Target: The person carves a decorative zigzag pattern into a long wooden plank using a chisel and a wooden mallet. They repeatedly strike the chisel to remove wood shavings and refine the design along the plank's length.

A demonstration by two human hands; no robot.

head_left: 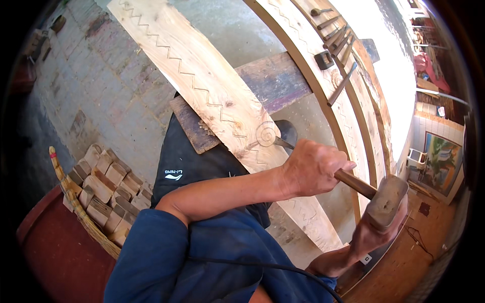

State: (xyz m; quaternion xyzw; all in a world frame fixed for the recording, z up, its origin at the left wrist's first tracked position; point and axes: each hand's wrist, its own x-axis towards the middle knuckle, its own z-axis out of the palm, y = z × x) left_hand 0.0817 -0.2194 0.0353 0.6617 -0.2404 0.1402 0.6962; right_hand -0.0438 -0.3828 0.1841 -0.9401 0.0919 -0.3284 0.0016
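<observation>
My left hand (316,166) is wrapped round a wood chisel (356,183) with a long wooden handle. Its metal blade points at a spiral marked on a pale wooden plank (202,70); the tip sits at the spiral's right edge. A zigzag line runs along the same plank. In my right hand (386,227) is a mallet (388,203) with a blocky, worn head, seen at the butt end of the chisel handle. Whether the two touch, I cannot tell. The mallet's handle is mostly hidden.
Under the plank lies a dark, stained board (275,81). To the right, several chisels (342,85) and a small black block (324,60) rest on other long planks (348,136). A basket (86,222) of wood blocks stands at lower left, beside a red surface (55,247).
</observation>
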